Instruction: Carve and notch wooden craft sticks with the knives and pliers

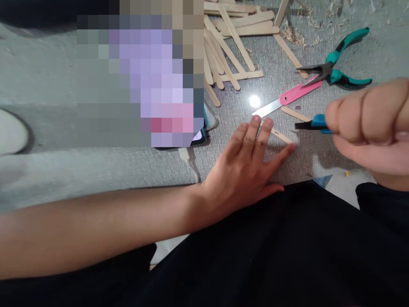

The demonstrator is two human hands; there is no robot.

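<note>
The left hand (247,164) lies flat on the grey floor (47,85), fingertips pressing down a wooden stick (281,135). The right hand (370,123), closed in a fist, grips a blue-handled tool (311,123) whose dark tip points left, near the stick. Farther off lie a pink-handled blade (287,99), teal pliers (338,70) and a pile of sticks (230,47).

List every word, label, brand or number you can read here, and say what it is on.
None can be read.
Phone screen: pixelated, unreadable.
Pink knife: no print visible.
Green pliers: no print visible on the handles.
Blue tool in the right hand: blurred, no marking shows.
Sticks: plain wood.
</note>
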